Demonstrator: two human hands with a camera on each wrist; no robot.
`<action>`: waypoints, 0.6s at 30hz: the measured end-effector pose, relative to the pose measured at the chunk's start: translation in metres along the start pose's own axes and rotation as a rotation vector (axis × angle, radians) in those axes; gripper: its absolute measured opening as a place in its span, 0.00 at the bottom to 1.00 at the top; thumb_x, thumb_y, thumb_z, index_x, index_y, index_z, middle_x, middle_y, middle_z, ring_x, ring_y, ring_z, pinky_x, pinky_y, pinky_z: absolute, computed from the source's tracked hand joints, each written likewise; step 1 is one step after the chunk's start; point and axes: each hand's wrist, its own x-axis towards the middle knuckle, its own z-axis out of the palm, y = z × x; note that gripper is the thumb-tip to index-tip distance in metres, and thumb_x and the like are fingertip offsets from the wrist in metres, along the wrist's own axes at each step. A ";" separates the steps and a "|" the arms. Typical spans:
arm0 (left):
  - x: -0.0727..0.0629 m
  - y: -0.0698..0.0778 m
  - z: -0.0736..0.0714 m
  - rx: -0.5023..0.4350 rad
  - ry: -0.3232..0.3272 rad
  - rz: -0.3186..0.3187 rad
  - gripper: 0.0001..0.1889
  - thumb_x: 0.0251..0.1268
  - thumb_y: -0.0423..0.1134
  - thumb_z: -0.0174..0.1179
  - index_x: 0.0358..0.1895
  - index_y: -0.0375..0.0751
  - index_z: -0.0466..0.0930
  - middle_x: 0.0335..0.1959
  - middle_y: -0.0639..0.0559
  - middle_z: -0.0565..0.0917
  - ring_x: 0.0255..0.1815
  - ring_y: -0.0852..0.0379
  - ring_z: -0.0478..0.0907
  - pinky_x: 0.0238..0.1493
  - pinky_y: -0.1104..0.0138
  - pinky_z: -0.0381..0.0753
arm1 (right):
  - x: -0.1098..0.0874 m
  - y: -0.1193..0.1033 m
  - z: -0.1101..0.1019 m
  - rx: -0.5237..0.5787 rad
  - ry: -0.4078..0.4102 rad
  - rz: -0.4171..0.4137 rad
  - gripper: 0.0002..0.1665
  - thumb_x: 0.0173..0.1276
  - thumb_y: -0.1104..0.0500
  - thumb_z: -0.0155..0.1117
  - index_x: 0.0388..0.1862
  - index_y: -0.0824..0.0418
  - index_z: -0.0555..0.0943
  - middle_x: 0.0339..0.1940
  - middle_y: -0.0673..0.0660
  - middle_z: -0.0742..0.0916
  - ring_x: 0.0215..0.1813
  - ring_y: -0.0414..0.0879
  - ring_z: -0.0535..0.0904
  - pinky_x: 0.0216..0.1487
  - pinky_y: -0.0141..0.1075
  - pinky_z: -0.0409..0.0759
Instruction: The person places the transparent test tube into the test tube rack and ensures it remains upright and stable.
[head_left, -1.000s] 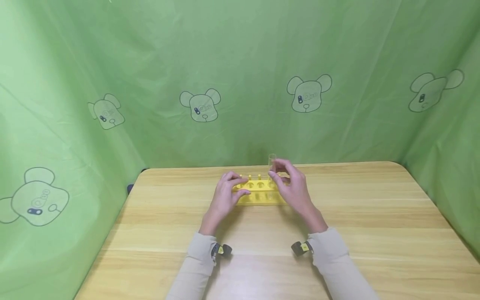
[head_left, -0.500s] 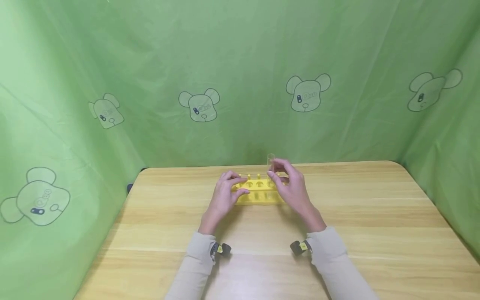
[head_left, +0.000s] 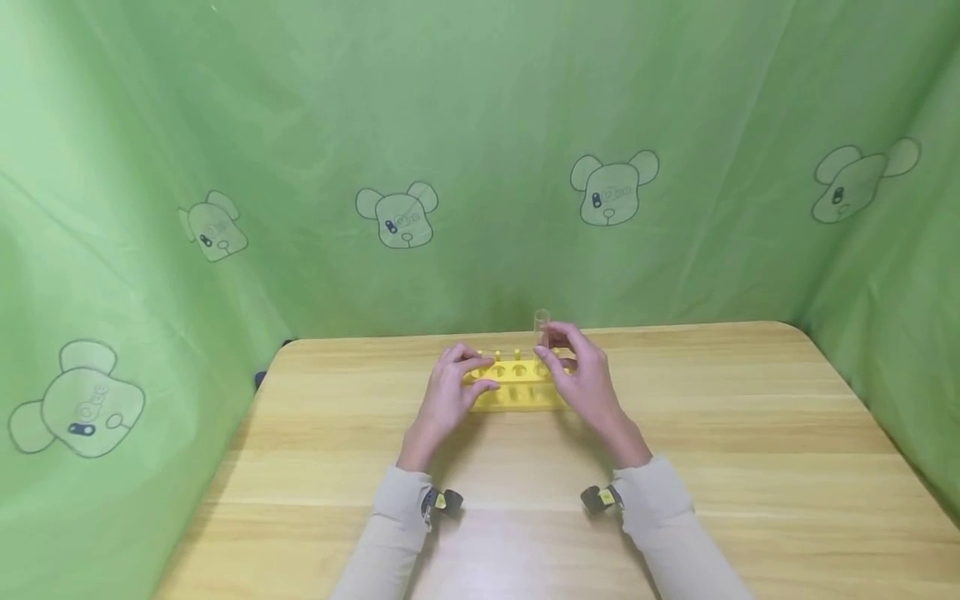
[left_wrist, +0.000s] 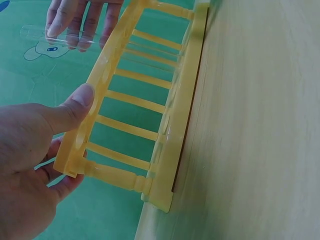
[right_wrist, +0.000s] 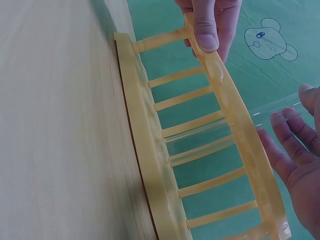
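A yellow test tube rack (head_left: 525, 398) stands on the table, with a row of round holes along its top plate and pegs behind. My left hand (head_left: 448, 390) grips its left end, the thumb (left_wrist: 82, 95) on the top plate and fingers tucked behind it. One clear test tube (head_left: 542, 320) stands upright in a hole toward the right, its lower part showing between the rack's two levels in the right wrist view. Thumb and fingers of my right hand (head_left: 588, 375) pinch the tube (right_wrist: 264, 111) above the top plate (right_wrist: 235, 95).
The wood-grain table (head_left: 510, 533) extends around the rack, its back edge close behind. A green curtain (head_left: 480, 125) printed with bear faces surrounds the table at the back and both sides. Each wrist wears a small dark camera on a band.
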 end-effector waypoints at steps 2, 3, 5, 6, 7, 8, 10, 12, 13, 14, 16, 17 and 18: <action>0.000 0.000 -0.001 0.003 -0.008 -0.009 0.22 0.53 0.40 0.77 0.52 0.37 0.88 0.47 0.49 0.82 0.51 0.51 0.76 0.58 0.61 0.80 | 0.000 0.000 0.000 0.002 -0.001 0.004 0.19 0.68 0.76 0.66 0.57 0.76 0.76 0.43 0.67 0.85 0.48 0.61 0.85 0.42 0.38 0.89; 0.001 0.001 -0.001 0.007 -0.010 -0.011 0.22 0.53 0.40 0.77 0.52 0.37 0.88 0.47 0.49 0.82 0.51 0.52 0.76 0.58 0.62 0.79 | 0.000 0.000 0.000 0.005 -0.003 0.008 0.19 0.68 0.76 0.66 0.57 0.76 0.76 0.43 0.67 0.85 0.48 0.61 0.84 0.42 0.38 0.89; 0.001 0.001 -0.002 0.008 -0.013 -0.008 0.22 0.53 0.41 0.77 0.52 0.37 0.88 0.47 0.50 0.82 0.52 0.52 0.76 0.59 0.62 0.79 | 0.000 0.000 0.000 0.013 -0.004 0.020 0.20 0.68 0.75 0.66 0.58 0.75 0.76 0.43 0.68 0.85 0.48 0.60 0.84 0.43 0.37 0.89; 0.001 0.001 -0.002 0.005 -0.012 -0.004 0.22 0.53 0.40 0.77 0.52 0.37 0.88 0.47 0.49 0.82 0.52 0.52 0.76 0.59 0.62 0.79 | 0.000 0.000 0.000 0.019 -0.004 0.025 0.20 0.69 0.75 0.66 0.58 0.76 0.76 0.44 0.69 0.85 0.49 0.60 0.84 0.44 0.37 0.88; 0.001 0.002 -0.002 0.000 -0.012 0.001 0.22 0.53 0.40 0.77 0.52 0.37 0.88 0.47 0.49 0.82 0.52 0.52 0.76 0.59 0.62 0.79 | 0.000 0.000 0.000 0.024 -0.004 0.031 0.20 0.69 0.75 0.65 0.58 0.75 0.76 0.44 0.69 0.85 0.49 0.60 0.84 0.44 0.36 0.88; 0.002 0.002 -0.002 -0.005 -0.010 0.005 0.22 0.53 0.39 0.78 0.52 0.36 0.87 0.47 0.49 0.82 0.52 0.52 0.76 0.59 0.62 0.79 | 0.000 0.000 0.000 0.030 -0.005 0.037 0.20 0.69 0.75 0.65 0.58 0.76 0.76 0.45 0.70 0.84 0.49 0.60 0.84 0.44 0.36 0.88; 0.002 0.003 -0.003 -0.014 -0.009 0.012 0.22 0.53 0.38 0.78 0.52 0.35 0.87 0.47 0.48 0.82 0.52 0.51 0.76 0.59 0.61 0.79 | 0.000 0.000 -0.001 0.036 -0.007 0.046 0.20 0.69 0.75 0.65 0.58 0.76 0.76 0.45 0.70 0.84 0.49 0.59 0.84 0.45 0.35 0.88; 0.002 0.003 -0.003 -0.013 -0.011 0.011 0.22 0.53 0.38 0.78 0.52 0.35 0.87 0.47 0.48 0.82 0.52 0.51 0.76 0.59 0.62 0.79 | -0.001 0.000 -0.001 0.038 -0.010 0.051 0.20 0.69 0.75 0.65 0.59 0.76 0.75 0.45 0.70 0.84 0.49 0.60 0.84 0.46 0.35 0.88; 0.001 0.003 -0.003 -0.010 -0.013 0.010 0.22 0.53 0.38 0.78 0.52 0.35 0.87 0.47 0.48 0.82 0.52 0.52 0.76 0.59 0.62 0.79 | -0.001 0.000 -0.001 0.035 -0.011 0.053 0.20 0.69 0.75 0.65 0.59 0.76 0.75 0.45 0.69 0.84 0.49 0.60 0.84 0.46 0.34 0.88; 0.001 0.003 -0.003 -0.007 -0.014 0.007 0.22 0.53 0.38 0.78 0.52 0.35 0.87 0.47 0.48 0.82 0.52 0.52 0.76 0.59 0.62 0.79 | -0.001 0.000 -0.001 0.037 -0.012 0.054 0.20 0.69 0.75 0.65 0.59 0.76 0.75 0.45 0.69 0.84 0.49 0.60 0.84 0.46 0.34 0.88; 0.001 0.003 -0.004 0.005 -0.017 0.005 0.22 0.53 0.39 0.78 0.52 0.36 0.87 0.47 0.49 0.82 0.52 0.52 0.76 0.59 0.63 0.80 | -0.001 0.000 0.000 0.038 -0.011 0.054 0.20 0.70 0.75 0.65 0.59 0.76 0.76 0.45 0.68 0.84 0.50 0.60 0.84 0.46 0.34 0.88; 0.000 0.003 -0.004 0.007 -0.018 0.003 0.22 0.53 0.39 0.77 0.53 0.36 0.87 0.47 0.49 0.82 0.52 0.52 0.76 0.59 0.63 0.79 | -0.001 0.000 0.000 0.040 -0.010 0.053 0.20 0.70 0.75 0.65 0.59 0.76 0.76 0.45 0.68 0.84 0.50 0.59 0.84 0.46 0.34 0.88; 0.000 0.003 -0.005 0.009 -0.019 0.001 0.22 0.53 0.39 0.77 0.53 0.36 0.87 0.48 0.49 0.82 0.52 0.52 0.76 0.59 0.63 0.79 | -0.001 -0.001 0.000 0.044 -0.009 0.051 0.20 0.69 0.75 0.65 0.59 0.76 0.76 0.44 0.68 0.84 0.50 0.59 0.83 0.46 0.35 0.88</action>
